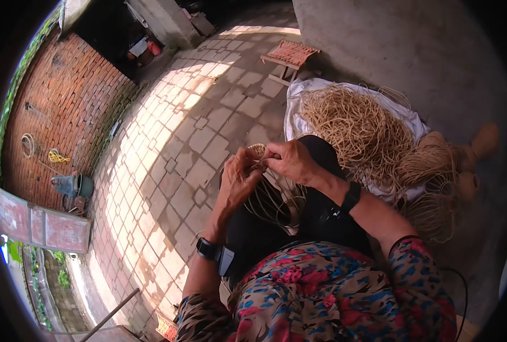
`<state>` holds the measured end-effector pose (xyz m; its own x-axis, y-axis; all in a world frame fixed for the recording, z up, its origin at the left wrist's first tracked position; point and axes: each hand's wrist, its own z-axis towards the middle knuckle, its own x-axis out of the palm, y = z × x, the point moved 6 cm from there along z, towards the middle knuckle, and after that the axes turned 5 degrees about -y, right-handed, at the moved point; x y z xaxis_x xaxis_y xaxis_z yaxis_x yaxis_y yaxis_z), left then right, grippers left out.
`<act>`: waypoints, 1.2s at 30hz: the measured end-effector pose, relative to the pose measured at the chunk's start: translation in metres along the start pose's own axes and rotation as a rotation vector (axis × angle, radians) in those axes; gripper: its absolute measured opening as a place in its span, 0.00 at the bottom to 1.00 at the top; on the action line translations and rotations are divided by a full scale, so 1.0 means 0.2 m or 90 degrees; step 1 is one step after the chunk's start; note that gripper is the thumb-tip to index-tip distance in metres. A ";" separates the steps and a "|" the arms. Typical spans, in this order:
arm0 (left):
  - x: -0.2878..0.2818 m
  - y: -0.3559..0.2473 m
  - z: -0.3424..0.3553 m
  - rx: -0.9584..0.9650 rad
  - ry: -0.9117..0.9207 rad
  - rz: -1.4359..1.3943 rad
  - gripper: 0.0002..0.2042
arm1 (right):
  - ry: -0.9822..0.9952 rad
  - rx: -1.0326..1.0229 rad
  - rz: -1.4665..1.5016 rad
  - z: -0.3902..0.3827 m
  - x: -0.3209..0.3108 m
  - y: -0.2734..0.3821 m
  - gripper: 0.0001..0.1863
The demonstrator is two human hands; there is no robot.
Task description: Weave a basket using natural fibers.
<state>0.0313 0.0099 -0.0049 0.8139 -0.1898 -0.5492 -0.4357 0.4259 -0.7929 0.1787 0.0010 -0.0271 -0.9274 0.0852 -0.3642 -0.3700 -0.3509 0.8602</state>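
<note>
My left hand and my right hand meet above my lap, fingers pinched close together. Between them is a small beige woven cord piece, its ribbed edge showing just beyond the fingertips. Loose strands of cord hang from it in loops over my dark trousers. My fingers cover most of the woven part, so its full shape is hidden. A big tangled heap of tan cord lies to the right on a white sheet.
Beyond the sheet stands a low stool with a woven reddish seat. Wound bundles of cord sit right of the heap. Paving tiles cover the floor; a brick wall and a dark bucket are at the left.
</note>
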 end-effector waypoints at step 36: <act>0.04 0.04 0.17 -0.282 0.209 -0.118 0.09 | 0.274 -0.302 0.769 -0.18 -0.33 0.76 0.07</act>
<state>0.0481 0.0419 -0.0061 0.7610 -0.5199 -0.3881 -0.4744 -0.0379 -0.8795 0.1863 -0.0916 0.1141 -0.5339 -0.7633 0.3638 0.7861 -0.2895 0.5462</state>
